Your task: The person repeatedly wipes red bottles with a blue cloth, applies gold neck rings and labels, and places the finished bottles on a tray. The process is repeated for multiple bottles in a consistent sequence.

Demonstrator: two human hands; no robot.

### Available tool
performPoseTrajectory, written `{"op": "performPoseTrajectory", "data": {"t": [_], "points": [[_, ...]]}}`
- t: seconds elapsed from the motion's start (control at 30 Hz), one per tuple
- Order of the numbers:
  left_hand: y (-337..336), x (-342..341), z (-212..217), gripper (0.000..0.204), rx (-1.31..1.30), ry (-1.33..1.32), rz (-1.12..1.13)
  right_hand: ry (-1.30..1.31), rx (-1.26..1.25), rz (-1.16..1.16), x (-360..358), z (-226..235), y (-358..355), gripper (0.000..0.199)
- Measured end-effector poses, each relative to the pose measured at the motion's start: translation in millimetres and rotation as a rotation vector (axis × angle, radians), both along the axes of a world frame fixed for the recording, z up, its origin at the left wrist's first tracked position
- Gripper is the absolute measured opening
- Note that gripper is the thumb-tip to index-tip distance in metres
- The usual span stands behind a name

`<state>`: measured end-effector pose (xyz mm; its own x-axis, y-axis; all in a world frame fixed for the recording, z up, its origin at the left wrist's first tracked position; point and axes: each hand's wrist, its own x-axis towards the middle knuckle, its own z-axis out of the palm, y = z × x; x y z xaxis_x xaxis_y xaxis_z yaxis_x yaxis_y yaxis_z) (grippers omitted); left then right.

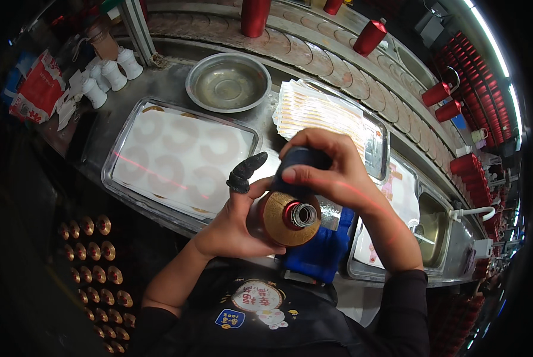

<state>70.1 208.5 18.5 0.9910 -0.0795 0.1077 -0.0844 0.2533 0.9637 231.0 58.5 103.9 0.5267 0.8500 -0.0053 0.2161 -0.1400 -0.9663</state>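
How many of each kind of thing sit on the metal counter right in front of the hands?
Steel trays: 3
Round steel bowl: 1
Small white bottles: 3
Stack of paper labels: 1
Bottle held in both hands: 1
Total: 9

Dark glossy bottle [290, 202] with gold metallic collar and threaded metal-looking neck, matt black fingertip cover [244, 172], polished steel bowl [228, 82], shiny metal tray [115, 156] lined with smooth white sheet, stacked paper labels [314, 110], glossy red bottles [370, 37].
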Motion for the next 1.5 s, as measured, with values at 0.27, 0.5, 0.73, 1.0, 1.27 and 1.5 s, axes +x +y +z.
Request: {"op": "performPoseTrajectory", "data": {"t": [0.27,0.5,0.73,1.0,1.27,1.5], "points": [[9,0,-9,0.118,0.134,-0.04,-0.089,-0.078,-0.103,-0.039,8,2,20,0.027],[-1,-6,-3,0.101,0.068,-0.059,0.087,-0.165,-0.125,-0.431,-9,-10,-18,0.019],[1,0,-4,0.092,0.283,-0.285,0.206,-0.193,0.038,-0.462,-18,-24,-34,0.015],[-22,-4,-11,0.071,0.261,-0.261,0.368,-0.765,0.168,-0.353,-81,-14,-58,0.034],[-33,2,-48,0.081,0.431,-0.223,0.703,-0.853,0.296,-0.343,-106,-30,-28,0.038],[2,6,-50,0.099,0.35,-0.243,0.541,-1.022,0.337,-0.368,-103,-26,-1,0.031]]}}
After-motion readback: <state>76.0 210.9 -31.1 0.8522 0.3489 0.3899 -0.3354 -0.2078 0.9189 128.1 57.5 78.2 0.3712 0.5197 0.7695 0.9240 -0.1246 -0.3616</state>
